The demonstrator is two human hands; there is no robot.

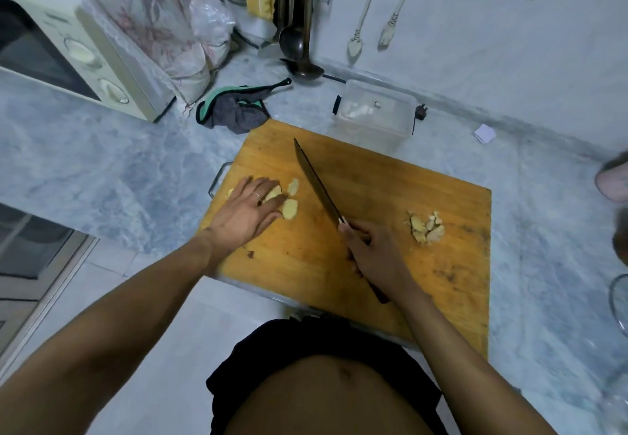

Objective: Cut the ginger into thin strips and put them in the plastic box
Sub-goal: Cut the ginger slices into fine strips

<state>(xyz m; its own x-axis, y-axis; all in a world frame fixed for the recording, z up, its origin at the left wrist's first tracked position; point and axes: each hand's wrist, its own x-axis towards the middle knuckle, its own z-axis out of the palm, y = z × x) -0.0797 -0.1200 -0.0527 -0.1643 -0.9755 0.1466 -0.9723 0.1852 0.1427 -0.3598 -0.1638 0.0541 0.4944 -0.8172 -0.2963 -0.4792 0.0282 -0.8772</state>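
My arms are bare, no sleeves. Ring on a finger of my left hand (pixel 246 212). Black shorts (pixel 306 339) at waist; torso uncovered.

Ginger slices (pixel 290 200) left of knife (pixel 317 186)

Left hand (pixel 249 212) flat on ginger slices (pixel 289 201); right hand (pixel 373 251) grips knife (pixel 317 184) over board (pixel 373 196).

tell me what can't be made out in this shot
All in the head view:
- Ginger slices: partly under the left hand.
- Knife handle: wrapped by the right hand.
- Plastic box contents: blurred through the clear walls.
- Pink thing: cut off by the right edge.
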